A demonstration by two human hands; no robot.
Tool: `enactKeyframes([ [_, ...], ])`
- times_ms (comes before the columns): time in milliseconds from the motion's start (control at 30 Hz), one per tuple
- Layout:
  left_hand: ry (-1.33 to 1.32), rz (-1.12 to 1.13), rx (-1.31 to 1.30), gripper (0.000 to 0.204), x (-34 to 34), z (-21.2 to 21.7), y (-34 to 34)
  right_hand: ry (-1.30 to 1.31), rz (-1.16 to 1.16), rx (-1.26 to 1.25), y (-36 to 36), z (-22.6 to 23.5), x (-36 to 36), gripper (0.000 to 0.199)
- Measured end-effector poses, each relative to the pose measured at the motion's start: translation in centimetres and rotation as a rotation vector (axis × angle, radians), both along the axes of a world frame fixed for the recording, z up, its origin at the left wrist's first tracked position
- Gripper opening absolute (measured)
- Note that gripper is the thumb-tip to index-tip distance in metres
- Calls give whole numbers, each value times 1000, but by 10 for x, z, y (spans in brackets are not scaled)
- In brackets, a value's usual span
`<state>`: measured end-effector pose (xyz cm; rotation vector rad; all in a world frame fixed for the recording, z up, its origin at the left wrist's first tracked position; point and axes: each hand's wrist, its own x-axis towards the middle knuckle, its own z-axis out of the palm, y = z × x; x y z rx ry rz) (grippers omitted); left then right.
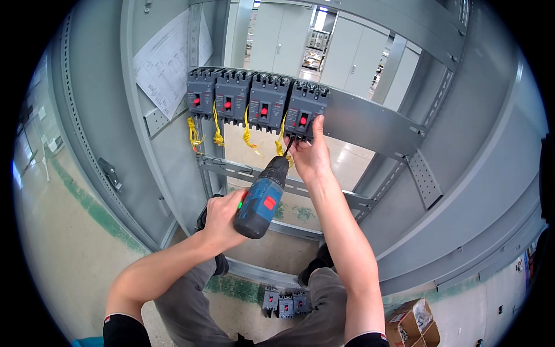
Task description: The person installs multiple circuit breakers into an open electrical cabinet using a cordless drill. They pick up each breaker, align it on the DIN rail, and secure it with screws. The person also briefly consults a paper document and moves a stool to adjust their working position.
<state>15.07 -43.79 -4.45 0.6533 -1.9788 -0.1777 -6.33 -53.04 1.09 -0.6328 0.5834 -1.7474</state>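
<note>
My left hand is wrapped round the grip of a blue and black cordless drill. Its bit points up and away, meeting the lower edge of the rightmost circuit breaker. With the thumb on that breaker's right side and the fingers under its lower edge, my right hand grips it. To its left stand three more grey breakers with red toggles, among them one right beside it. Bundles of yellow wire hang below the row. Where the bit ends is partly hidden by my fingers.
The breakers sit on a metal mounting plate inside a grey cabinet frame. Paper drawings hang on the left panel. Several loose breakers lie on the floor between my legs. An open cardboard box stands at lower right.
</note>
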Motion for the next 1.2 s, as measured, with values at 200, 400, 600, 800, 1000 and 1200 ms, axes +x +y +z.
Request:
enactKeyframes([
  [200,-11,20,13,51,-1,-1,0,-3,2,-9,1,1,0,66],
  [400,-26,18,21,49,-1,-2,0,39,49,-9,-1,-1,-5,66],
  [600,-10,25,20,49,-3,-2,-1,47,43,-2,1,0,-3,65],
  [800,-28,79,39,45,-9,1,6,44,55,-36,0,0,-3,64],
  [1000,-55,143,59,44,-20,1,9,49,24,0,1,2,-2,64],
  [1200,-64,165,71,40,-23,5,13,22,-1,-8,6,6,3,61],
])
